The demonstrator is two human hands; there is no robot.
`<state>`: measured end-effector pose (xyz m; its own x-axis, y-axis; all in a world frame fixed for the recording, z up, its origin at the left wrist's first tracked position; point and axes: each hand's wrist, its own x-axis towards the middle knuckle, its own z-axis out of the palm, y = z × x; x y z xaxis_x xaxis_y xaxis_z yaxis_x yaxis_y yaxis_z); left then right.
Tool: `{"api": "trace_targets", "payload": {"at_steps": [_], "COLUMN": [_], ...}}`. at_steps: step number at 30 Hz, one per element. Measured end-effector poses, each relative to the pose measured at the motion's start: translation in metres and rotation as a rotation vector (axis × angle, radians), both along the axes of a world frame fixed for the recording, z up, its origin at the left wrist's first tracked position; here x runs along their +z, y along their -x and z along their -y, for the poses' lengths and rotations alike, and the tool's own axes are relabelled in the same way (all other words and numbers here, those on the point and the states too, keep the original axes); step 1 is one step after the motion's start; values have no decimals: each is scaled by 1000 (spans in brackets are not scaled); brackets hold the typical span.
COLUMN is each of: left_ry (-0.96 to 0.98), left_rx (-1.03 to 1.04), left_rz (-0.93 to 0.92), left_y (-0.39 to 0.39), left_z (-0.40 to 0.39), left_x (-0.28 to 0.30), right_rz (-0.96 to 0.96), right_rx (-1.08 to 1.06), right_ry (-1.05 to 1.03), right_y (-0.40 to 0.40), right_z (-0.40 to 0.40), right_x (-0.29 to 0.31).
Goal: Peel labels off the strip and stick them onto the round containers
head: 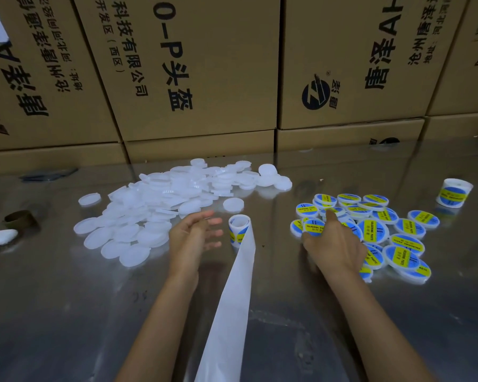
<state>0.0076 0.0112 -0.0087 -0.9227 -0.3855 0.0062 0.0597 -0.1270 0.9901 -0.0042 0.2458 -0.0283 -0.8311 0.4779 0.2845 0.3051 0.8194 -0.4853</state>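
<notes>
Head view: the right hand (334,244) is pinching a labelled container (313,228) beside the finished pile (392,232); the left hand (193,235) is hovering open near the label roll (239,230), whose thin, floppy backing strip (232,312) is best pinched by its edges on the tabletop (66,312).

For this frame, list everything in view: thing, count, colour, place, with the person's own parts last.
Plain round plastic containers: large pile, translucent white, table centre-left.
Labelled round containers: a heap, blue-and-yellow labels, table right.
Label roll with trailing backing strip: one, white, between the hands, strip running toward the camera.
Second label roll: one, blue-yellow, far right.
Brown ring: one, far left.
Cardboard boxes: several, brown, behind the table.
Steel table: one, grey.
Left hand: fingers relaxed, holding nothing.
Right hand: grips one labelled container.
</notes>
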Motion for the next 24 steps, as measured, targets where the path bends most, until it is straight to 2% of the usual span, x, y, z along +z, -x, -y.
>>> {"api": "trace_targets", "payload": {"at_steps": [3, 6, 10, 13, 18, 24], "left_ry": [26, 68, 151, 211, 328, 633], "left_rx": [21, 4, -3, 4, -10, -104], "left_rz": [14, 9, 16, 31, 95, 181], "left_y": [6, 11, 21, 35, 78, 130], "left_z": [1, -1, -5, -3, 4, -2], "left_x": [-10, -22, -35, -39, -34, -21], "right_rz": [-22, -105, -260, -262, -184, -187], "right_rx": [17, 130, 452, 604, 623, 530], "right_ry": [-19, 15, 308, 454, 584, 710], "right_y": [-1, -2, -7, -8, -1, 18], "right_z": [3, 13, 42, 60, 62, 63], "right_x": [2, 3, -1, -8, -12, -17]}}
